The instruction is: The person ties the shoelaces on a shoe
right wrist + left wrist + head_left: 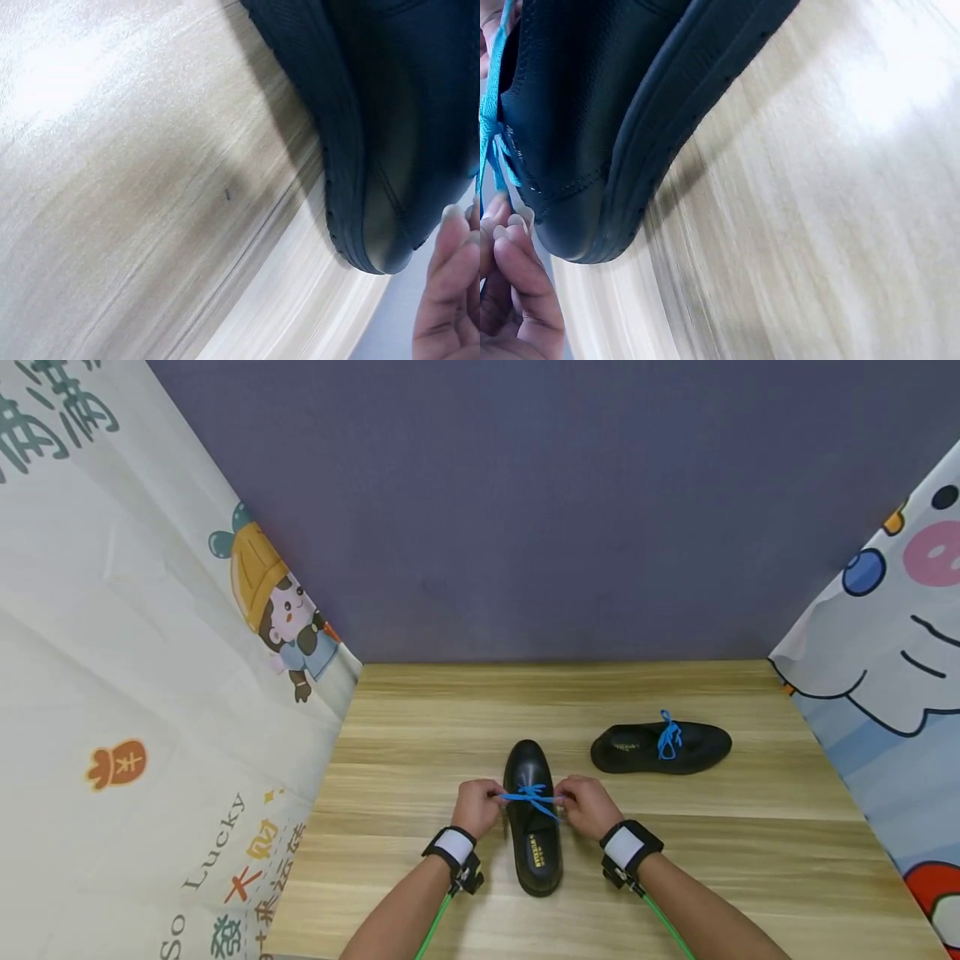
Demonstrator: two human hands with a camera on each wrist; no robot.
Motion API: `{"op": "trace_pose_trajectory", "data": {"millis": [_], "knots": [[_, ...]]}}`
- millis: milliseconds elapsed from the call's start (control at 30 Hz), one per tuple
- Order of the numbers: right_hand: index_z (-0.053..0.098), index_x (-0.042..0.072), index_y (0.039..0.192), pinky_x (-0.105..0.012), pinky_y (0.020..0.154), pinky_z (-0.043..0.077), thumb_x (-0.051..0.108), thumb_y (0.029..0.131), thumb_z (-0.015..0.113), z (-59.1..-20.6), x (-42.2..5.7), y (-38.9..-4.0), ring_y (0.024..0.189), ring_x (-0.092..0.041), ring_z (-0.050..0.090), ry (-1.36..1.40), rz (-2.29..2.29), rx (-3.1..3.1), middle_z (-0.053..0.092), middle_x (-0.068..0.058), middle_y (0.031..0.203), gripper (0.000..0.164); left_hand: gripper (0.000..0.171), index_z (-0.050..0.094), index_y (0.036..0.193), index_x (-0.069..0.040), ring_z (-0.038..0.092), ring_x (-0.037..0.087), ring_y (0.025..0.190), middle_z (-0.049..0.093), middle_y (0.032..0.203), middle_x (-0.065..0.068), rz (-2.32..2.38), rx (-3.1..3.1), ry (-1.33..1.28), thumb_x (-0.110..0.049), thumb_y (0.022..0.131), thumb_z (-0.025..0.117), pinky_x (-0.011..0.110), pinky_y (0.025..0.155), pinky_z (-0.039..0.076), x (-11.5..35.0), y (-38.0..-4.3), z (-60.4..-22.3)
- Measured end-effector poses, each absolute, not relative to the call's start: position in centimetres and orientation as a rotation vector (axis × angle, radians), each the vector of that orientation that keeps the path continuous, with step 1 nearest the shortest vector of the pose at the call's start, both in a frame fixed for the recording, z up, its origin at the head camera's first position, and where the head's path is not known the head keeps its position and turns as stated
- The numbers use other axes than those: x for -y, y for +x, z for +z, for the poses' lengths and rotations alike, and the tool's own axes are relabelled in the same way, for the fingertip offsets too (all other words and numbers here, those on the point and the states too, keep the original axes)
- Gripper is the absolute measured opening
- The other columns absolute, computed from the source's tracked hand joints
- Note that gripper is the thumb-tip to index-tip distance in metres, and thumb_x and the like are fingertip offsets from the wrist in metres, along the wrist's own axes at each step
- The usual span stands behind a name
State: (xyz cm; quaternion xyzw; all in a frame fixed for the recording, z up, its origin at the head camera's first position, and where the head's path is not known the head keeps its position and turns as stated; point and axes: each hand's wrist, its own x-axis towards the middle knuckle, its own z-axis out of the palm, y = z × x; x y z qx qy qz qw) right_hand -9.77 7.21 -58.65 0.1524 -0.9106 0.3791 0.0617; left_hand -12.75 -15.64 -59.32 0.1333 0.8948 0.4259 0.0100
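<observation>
A black leather shoe [529,762] stands on the wooden table with its toe pointing away from me. Blue shoelace [532,796] crosses its front, with a knot or bow at the middle that is too small to make out fully. On the shoe's left side my left hand [477,807] pinches one part of the lace between thumb and fingers. My right hand [588,807] pinches the lace on the opposite side, so it stretches sideways over the shoe. In the left wrist view, the left fingertips [519,240] grip the blue lace [491,112] close beside the shoe's toe.
A second black shoe [697,746] with a tied blue lace [669,739] lies to the right, farther back, its toe to the right. Behind the wooden table [450,710] rises a dark grey-blue wall [495,527]. Printed cloths hang on the left [150,677] and right [847,693].
</observation>
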Motion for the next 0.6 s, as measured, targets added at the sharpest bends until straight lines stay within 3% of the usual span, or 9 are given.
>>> {"op": "trace_pose_trajectory", "data": {"millis": [267, 600], "knots": [[0.07, 0.008, 0.078, -0.032, 0.068, 0.052, -0.008, 0.082, 0.072, -58.7, -7.4, -9.8, 0.073, -0.014, 0.061, 0.44, 1.124, 2.799, 0.064, 0.002, 0.078, 0.017, 0.009, 0.076, 0.074, -0.001, 0.062, 0.011, 0.061, 0.072, 0.067, 0.008, 1.386, -2.782, 0.391, 0.007, 0.077, 0.075, 0.021, 0.056, 0.046, 16.2, -12.5, -59.4], [0.07, 0.007, 0.075, -0.033, 0.067, 0.052, -0.009, 0.078, 0.073, -58.9, -7.7, -9.7, 0.071, -0.015, 0.06, 0.452, 1.086, 2.775, 0.063, 0.001, 0.075, 0.017, 0.01, 0.077, 0.072, -0.004, 0.061, 0.01, 0.06, 0.071, 0.065, 0.004, 1.437, -2.758, 0.244, 0.005, 0.077, 0.076, 0.022, 0.056, 0.046, 16.7, -12.2, -60.0]]}}
